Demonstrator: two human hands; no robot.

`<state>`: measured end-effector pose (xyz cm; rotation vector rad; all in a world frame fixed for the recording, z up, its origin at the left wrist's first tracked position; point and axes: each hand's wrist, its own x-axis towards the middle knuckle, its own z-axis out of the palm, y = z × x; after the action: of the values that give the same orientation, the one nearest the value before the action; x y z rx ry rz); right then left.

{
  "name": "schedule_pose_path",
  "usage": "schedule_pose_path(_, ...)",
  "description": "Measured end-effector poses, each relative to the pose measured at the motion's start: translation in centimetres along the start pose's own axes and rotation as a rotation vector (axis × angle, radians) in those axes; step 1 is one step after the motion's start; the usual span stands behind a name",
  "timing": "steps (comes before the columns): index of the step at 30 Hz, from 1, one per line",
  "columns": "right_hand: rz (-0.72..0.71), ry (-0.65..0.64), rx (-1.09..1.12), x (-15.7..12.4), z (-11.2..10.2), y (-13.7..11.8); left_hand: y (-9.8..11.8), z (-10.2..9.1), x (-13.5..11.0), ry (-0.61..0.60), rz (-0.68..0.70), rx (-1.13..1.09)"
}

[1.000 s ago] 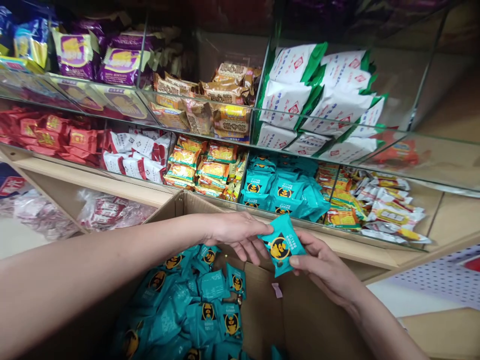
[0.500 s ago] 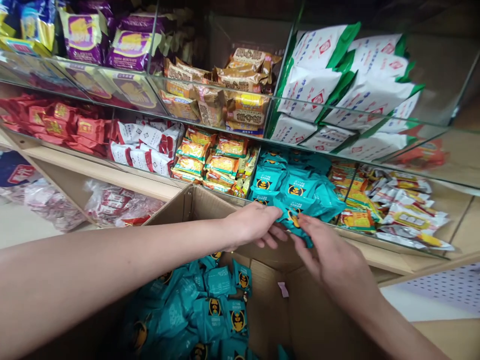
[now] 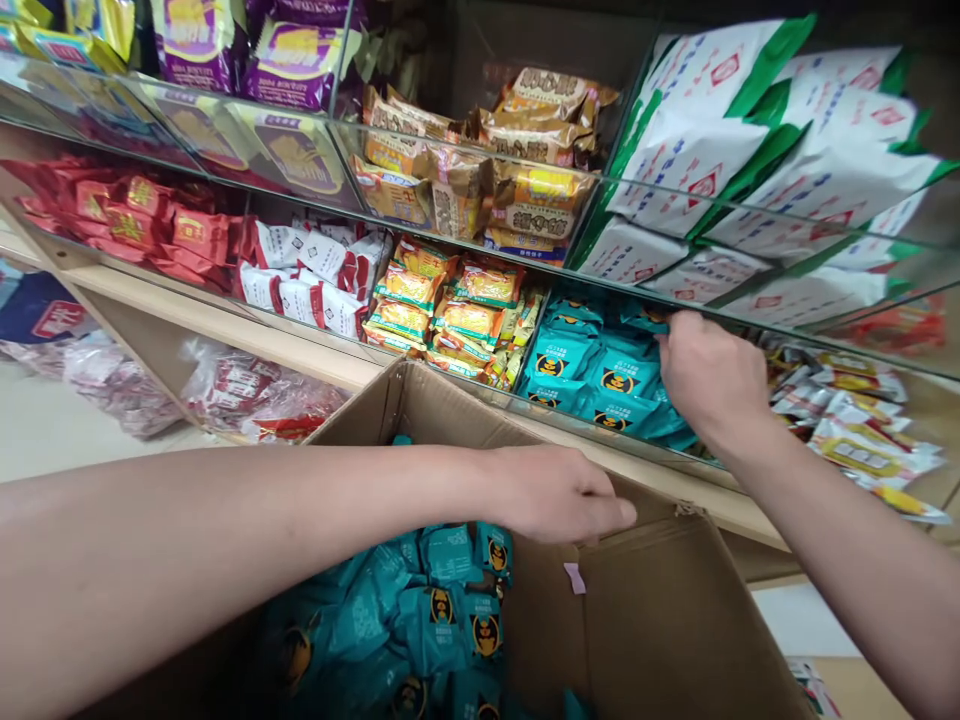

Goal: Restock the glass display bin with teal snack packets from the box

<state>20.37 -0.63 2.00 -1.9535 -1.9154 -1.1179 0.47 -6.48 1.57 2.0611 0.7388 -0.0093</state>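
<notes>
My right hand [image 3: 711, 382] is inside the shelf bin of teal snack packets [image 3: 592, 370], under the glass shelf edge. Its fingers are curled on a teal packet [image 3: 651, 318] at the top back of the pile. My left hand [image 3: 559, 493] hovers over the open cardboard box [image 3: 660, 620], fingers stretched out together, palm down, holding nothing. Many more teal packets [image 3: 442, 620] lie loose in the box below my left forearm.
Glass-divided bins hold orange packets [image 3: 450, 310], red-and-white packets [image 3: 307, 280], red packets [image 3: 127, 220] and yellow-white packets [image 3: 862, 420]. The upper shelf has white-green bags [image 3: 720, 170], brown packets [image 3: 480, 160] and purple bags [image 3: 247, 50]. Clear bags [image 3: 247, 395] lie under the wooden shelf.
My right hand carried the teal packet up from above the box into the teal bin. My left hand let go of it and dropped back over the box.
</notes>
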Motion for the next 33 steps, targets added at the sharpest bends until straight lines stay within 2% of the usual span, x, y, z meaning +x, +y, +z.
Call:
schedule_pose_path(3, -0.025, -0.090, -0.049, 0.8, -0.6, -1.0, 0.2, 0.1, -0.6, -0.036, 0.083, 0.204)
schedule_pose_path(9, 0.020, -0.169, -0.029, 2.3, -0.3, -1.7, -0.2, 0.4, -0.8, -0.141, 0.109, 0.308)
schedule_pose_path(12, 0.024, -0.083, 0.057, 3.6, 0.7, -1.9, -0.4, 0.3, -0.7, -0.179, 0.088, 0.367)
schedule_pose_path(15, 0.092, -0.019, 0.224, 5.5, 1.8, -1.9, -0.5, 0.2, -0.7, -0.201, 0.064, 0.379)
schedule_pose_path(19, 0.208, -0.099, 0.424, 7.7, 3.7, -1.5, -0.4, 0.1, -0.9, -0.236, 0.033, 0.387)
schedule_pose_path(24, 0.186, -0.153, 0.544, 8.6, 6.0, -0.4, -0.6, 0.1, -0.9, -0.262, 0.031, 0.440)
schedule_pose_path(27, 0.114, -0.198, 0.557, 8.1, 5.7, 0.1, -0.8, 0.0, -0.9, -0.268, 0.020, 0.459)
schedule_pose_path(30, 0.096, -0.224, 0.507, 5.8, 3.6, 0.1, -1.0, -0.2, -0.9, -0.289, -0.020, 0.478)
schedule_pose_path(32, -0.003, -0.150, 0.519, 2.6, 1.3, -0.3, -1.1, -0.3, -1.0, -0.309, -0.045, 0.503)
schedule_pose_path(33, -0.114, -0.046, 0.560, 0.6, 0.1, -0.7, -1.2, -0.4, -1.1, -0.310, -0.055, 0.512)
